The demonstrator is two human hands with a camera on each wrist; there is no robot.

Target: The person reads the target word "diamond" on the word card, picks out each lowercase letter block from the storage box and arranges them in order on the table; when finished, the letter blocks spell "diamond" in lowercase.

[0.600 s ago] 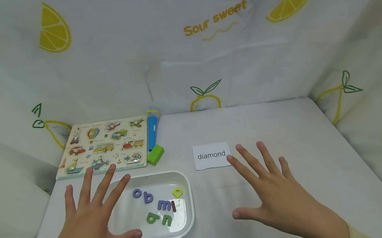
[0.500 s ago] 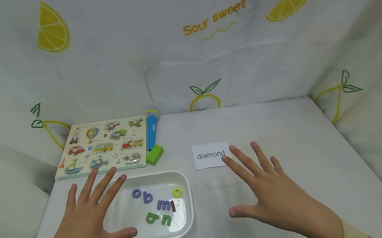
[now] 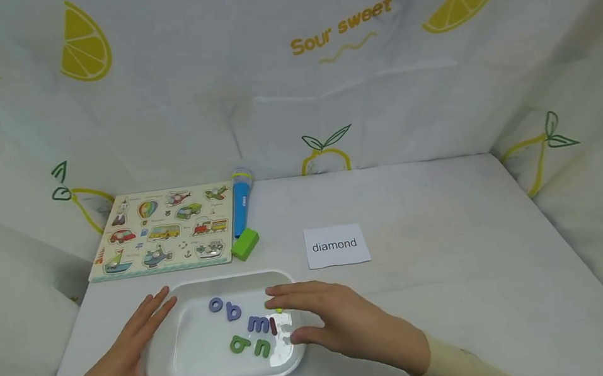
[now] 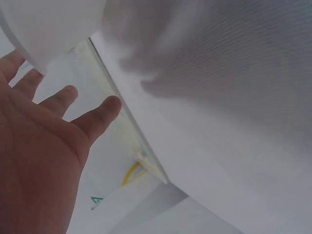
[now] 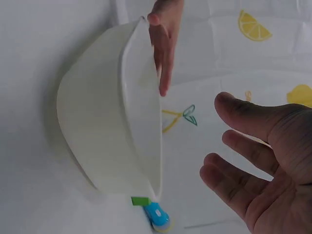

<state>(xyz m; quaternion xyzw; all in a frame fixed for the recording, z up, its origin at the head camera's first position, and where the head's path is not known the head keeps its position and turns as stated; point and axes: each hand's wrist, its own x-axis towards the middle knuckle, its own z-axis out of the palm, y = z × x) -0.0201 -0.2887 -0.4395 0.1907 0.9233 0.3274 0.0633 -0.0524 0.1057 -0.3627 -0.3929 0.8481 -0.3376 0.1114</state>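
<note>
A white tray (image 3: 197, 354) holds several small letter pieces: purple ring-shaped (image 3: 215, 305), purple (image 3: 233, 311) and purple m (image 3: 258, 324) pieces, a dark red bar (image 3: 273, 326), a green looped piece (image 3: 239, 343) and a green n (image 3: 262, 348). A yellow piece (image 3: 279, 310) is mostly hidden under the right fingers. My left hand (image 3: 116, 371) is at the tray's left rim, fingers extended and thumb at the near corner. Over the tray's right side reaches my right hand (image 3: 347, 318), thumb and fingers apart with nothing between them; the right wrist view shows it beyond the tray wall (image 5: 97, 112).
Behind the tray lies a vehicle puzzle board (image 3: 170, 231), with a blue toy microphone (image 3: 242, 205) and a green block (image 3: 245, 244) at its right. A card reading "diamond" (image 3: 337, 253) lies right of them on the white table (image 3: 449, 270). Patterned curtains (image 3: 270, 122) surround the table.
My right hand has swung left from beside the card to over the tray's right side. My left hand has drawn back left from over the tray to its left rim.
</note>
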